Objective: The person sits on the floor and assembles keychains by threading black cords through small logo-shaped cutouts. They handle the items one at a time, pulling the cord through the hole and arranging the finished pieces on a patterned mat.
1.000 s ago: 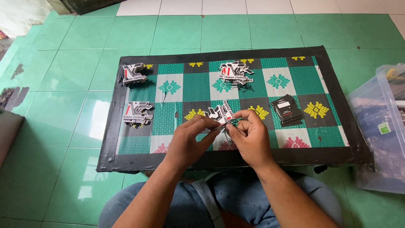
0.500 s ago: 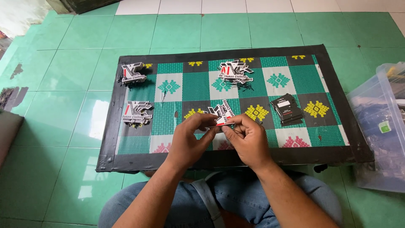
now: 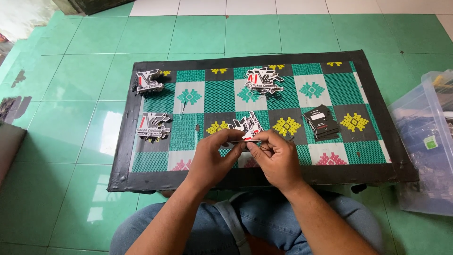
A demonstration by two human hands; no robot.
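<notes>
A low board [image 3: 377, 174] covered with a green, black and white patterned mat fills most of the floor view, and a clear plastic bin [image 3: 424, 141] stands just off its right edge. Four piles lie on the board: die-cut tags near the far left corner [image 3: 148, 81], by the left edge [image 3: 153, 125] and at the far middle [image 3: 263, 81], and a stack of black cards [image 3: 321, 123] toward the right.

Compared with a second ago, the two hands have drawn closer over the near middle, and the tag now lies flatter between them, so the handling looks well under way.

The left hand [image 3: 214, 158] and right hand [image 3: 278, 158] both pinch one black, white and red tag [image 3: 245, 128]. It sticks out just beyond the fingertips, above the near edge, with thumbs and forefingers pressed on its lower rim.
</notes>
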